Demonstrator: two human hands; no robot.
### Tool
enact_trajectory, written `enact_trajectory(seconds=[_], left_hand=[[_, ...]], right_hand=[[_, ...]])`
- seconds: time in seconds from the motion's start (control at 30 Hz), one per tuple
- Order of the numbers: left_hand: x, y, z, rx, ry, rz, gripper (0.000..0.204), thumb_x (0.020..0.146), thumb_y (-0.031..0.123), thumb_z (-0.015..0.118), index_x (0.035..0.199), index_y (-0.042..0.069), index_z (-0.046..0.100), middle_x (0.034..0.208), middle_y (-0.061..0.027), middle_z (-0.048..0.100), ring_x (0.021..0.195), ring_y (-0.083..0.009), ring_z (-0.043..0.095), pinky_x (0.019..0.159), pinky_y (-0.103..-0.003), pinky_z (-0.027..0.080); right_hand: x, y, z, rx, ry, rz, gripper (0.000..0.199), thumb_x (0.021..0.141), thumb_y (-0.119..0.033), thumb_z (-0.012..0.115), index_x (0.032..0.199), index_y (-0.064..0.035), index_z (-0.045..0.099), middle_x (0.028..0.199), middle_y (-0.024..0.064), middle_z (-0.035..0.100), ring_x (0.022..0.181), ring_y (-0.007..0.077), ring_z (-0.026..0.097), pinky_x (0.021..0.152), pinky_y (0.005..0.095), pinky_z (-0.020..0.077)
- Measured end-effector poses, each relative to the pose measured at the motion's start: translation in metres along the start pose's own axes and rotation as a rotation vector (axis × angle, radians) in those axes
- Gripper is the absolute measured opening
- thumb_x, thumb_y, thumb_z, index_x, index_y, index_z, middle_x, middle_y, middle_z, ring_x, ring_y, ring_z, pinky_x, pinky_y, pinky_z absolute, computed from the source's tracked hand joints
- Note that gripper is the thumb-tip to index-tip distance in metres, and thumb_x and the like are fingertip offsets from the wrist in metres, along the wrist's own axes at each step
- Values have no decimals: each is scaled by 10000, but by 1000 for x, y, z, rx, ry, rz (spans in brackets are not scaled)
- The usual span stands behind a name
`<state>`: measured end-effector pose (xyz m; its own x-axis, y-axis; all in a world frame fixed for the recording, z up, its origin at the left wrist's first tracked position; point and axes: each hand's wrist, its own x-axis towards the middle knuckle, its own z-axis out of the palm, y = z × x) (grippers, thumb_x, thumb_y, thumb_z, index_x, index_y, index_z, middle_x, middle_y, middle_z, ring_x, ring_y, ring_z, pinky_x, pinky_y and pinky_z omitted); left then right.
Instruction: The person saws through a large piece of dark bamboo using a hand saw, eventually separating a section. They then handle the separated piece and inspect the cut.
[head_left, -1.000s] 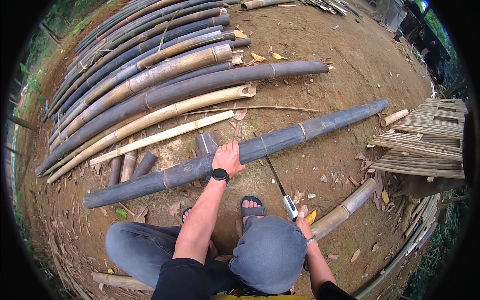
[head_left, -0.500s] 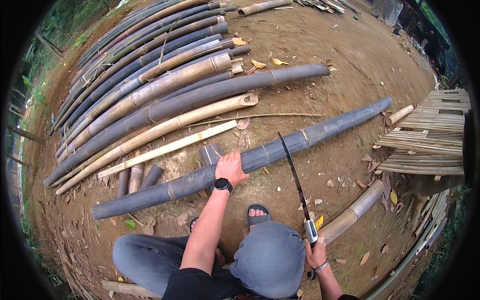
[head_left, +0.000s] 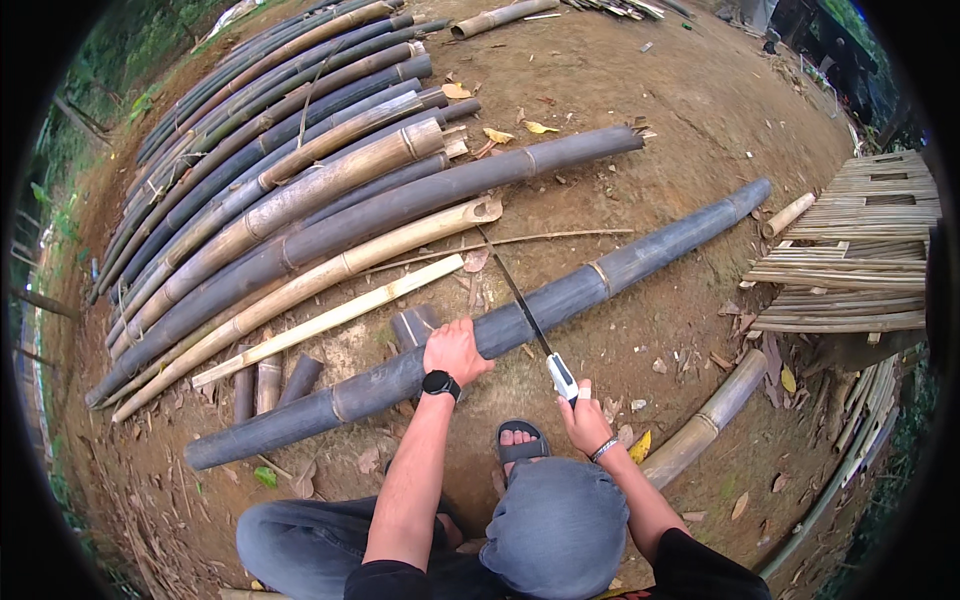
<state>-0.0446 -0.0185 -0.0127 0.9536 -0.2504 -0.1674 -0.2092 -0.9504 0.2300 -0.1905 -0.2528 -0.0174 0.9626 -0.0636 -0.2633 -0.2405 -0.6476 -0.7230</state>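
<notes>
- Dark bamboo pole [head_left: 555, 302]: lay aslant over the brown ground [head_left: 680, 120] before the person, left end nearer, right end farther off, passing over a short dark piece [head_left: 412, 325].
- Left hand [head_left: 455, 350]: clasped the pole from above, fingers together over its far side, thumb apart; a black wristwatch [head_left: 439, 384] sat on the wrist.
- Right hand [head_left: 587, 418]: was closed around the handle of a saw [head_left: 562, 374], with a bracelet [head_left: 605, 450] on that wrist.
- Saw: its narrow blade crossed the pole just right of the left hand, tip near the notched end of a pale pole [head_left: 345, 265]. The white handle had a dark patch, perhaps a label, too small to read.
- Near the pole's left end: three bamboo stubs [head_left: 300, 380] and a pale split strip [head_left: 330, 321].
- Off its right end: a slatted bamboo panel [head_left: 860, 270].
</notes>
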Motion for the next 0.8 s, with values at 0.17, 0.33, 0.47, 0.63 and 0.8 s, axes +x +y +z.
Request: enact_trajectory(seconds=[0.17, 0.33, 0.47, 0.63, 0.8], left_hand=[[0, 1, -1, -2, 44, 11, 679, 583, 421, 845, 1064, 20, 583, 1031, -158, 673, 979, -314, 669, 893, -391, 526], [-1, 4, 7, -15, 63, 38, 681, 580, 421, 860, 1052, 13, 587, 1043, -157, 671, 987, -311, 667, 893, -384, 528], [0, -4, -3, -31, -44, -17, 714, 580, 420, 863, 1092, 6, 587, 1054, -160, 668, 1014, -304, 659, 901, -378, 525], [-6, -2, 14, -17, 103, 46, 728, 574, 407, 860, 1113, 5, 583, 1075, -152, 665, 1034, -291, 649, 919, -370, 514], [-5, -2, 4, -25, 35, 23, 745, 574, 410, 856, 1127, 0, 572, 1079, -143, 661, 1043, -283, 643, 938, -363, 500]], right_hand=[[-10, 9, 6, -60, 19, -9, 380, 990, -260, 541, 1127, 24, 329, 726, 339, 610, 722, 547, 600, 613, 611, 453], [26, 20, 27, -142, -10, 32, 393, 982, -260, 549, 1122, 33, 328, 729, 346, 612, 720, 548, 602, 606, 622, 454], [-36, 42, 39, -158, 7, 79, 397, 984, -257, 551, 1113, 43, 326, 715, 340, 612, 701, 547, 601, 588, 624, 450], [10, 24, 34, -190, 3, 33, 405, 962, -239, 586, 1109, 39, 331, 728, 333, 625, 708, 532, 620, 573, 599, 456], [-66, 57, 32, -161, 14, 155, 397, 986, -259, 553, 1144, 36, 341, 734, 330, 621, 702, 534, 611, 574, 602, 459]])
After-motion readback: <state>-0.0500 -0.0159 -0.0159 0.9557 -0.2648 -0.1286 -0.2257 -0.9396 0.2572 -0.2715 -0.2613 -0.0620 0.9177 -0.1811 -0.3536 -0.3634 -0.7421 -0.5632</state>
